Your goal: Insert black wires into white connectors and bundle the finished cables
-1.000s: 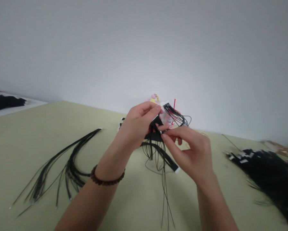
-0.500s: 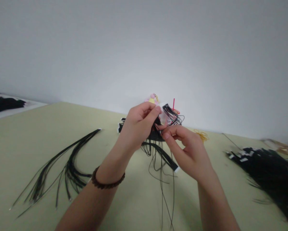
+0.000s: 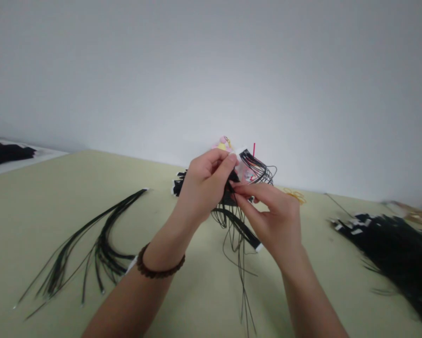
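My left hand (image 3: 202,188) is raised over the table, fingers curled round a bundle of thin black cords (image 3: 237,220) fixed to a white card strip; a brown bead bracelet (image 3: 159,270) circles its wrist. My right hand (image 3: 272,218) pinches one of those cords right beside the left fingertips. Loose cord ends hang down from both hands toward the table. A small pink and yellow trinket (image 3: 224,143) shows just behind the left fingers.
A fan of loose black cords (image 3: 91,244) lies on the pale green table (image 3: 38,197) at left. A large heap of black cords with white tags (image 3: 390,244) sits at right. Yellow rubber bands (image 3: 295,195) lie near the wall. Another dark pile (image 3: 6,152) is far left.
My right hand has shifted slightly up and toward the left hand's fingertips, and the hanging cords have swung. The left hand holds its place.
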`<state>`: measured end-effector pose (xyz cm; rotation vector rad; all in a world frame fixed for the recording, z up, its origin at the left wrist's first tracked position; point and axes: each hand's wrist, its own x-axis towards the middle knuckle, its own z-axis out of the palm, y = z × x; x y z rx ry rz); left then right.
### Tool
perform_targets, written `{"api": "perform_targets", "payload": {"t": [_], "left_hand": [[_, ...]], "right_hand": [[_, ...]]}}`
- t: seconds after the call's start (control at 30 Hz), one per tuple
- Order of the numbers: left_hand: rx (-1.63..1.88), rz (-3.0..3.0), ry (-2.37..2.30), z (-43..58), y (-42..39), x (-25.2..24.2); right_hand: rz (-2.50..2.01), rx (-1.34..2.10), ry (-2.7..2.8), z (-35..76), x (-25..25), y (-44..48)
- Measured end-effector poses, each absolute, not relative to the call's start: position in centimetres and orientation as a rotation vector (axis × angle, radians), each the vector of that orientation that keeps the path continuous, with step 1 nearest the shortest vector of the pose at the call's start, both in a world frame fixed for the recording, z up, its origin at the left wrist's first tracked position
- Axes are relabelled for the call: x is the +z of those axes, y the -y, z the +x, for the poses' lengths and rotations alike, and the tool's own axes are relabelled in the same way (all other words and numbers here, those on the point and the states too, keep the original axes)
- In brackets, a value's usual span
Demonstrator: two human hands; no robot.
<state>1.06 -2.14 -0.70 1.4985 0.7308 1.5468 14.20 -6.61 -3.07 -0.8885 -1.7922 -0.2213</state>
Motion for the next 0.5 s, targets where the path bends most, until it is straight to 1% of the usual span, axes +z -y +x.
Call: {"api": "perform_targets", "payload": {"t": [0.27, 0.5], "left_hand": [[1.484, 1.638, -0.783, 0.50, 2.13, -0.38], [1.445, 1.614, -0.806, 0.34, 2.16, 0.01]], "right_hand": [[-0.997, -0.272, 1.922, 14.60, -2.67, 7.22], [-0.999, -0.126, 1.918, 14.99, -2.42, 7.18]]}}
